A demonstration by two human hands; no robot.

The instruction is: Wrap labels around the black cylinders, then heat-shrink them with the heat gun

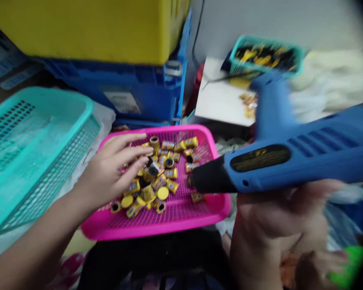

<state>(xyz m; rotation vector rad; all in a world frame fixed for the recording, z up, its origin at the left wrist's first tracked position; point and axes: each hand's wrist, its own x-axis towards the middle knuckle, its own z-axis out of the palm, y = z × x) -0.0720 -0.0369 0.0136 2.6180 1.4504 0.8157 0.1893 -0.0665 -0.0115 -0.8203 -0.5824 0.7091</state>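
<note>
My right hand (272, 217) grips a blue heat gun (290, 149) from below, around its body, with the gun's handle pointing up. Its black nozzle (211, 177) points left over the right side of a pink basket (157, 230). Inside the basket lie many small yellow printed cylinders (172, 173), some showing dark hollow ends, others yellow ends. Over the left part of this pile, my left hand (115, 165) is stretched out with its fingers apart. Its fingertips are at the pieces; whether they touch them I cannot tell.
A turquoise basket (48, 161) stands at left. Behind are stacked blue (145, 88) and yellow crates (87, 32). On a white surface (218, 96) at the back right sit a small turquoise basket (296, 60) with yellow and black pieces, and loose yellow bits (248, 104). A dark cable hangs behind.
</note>
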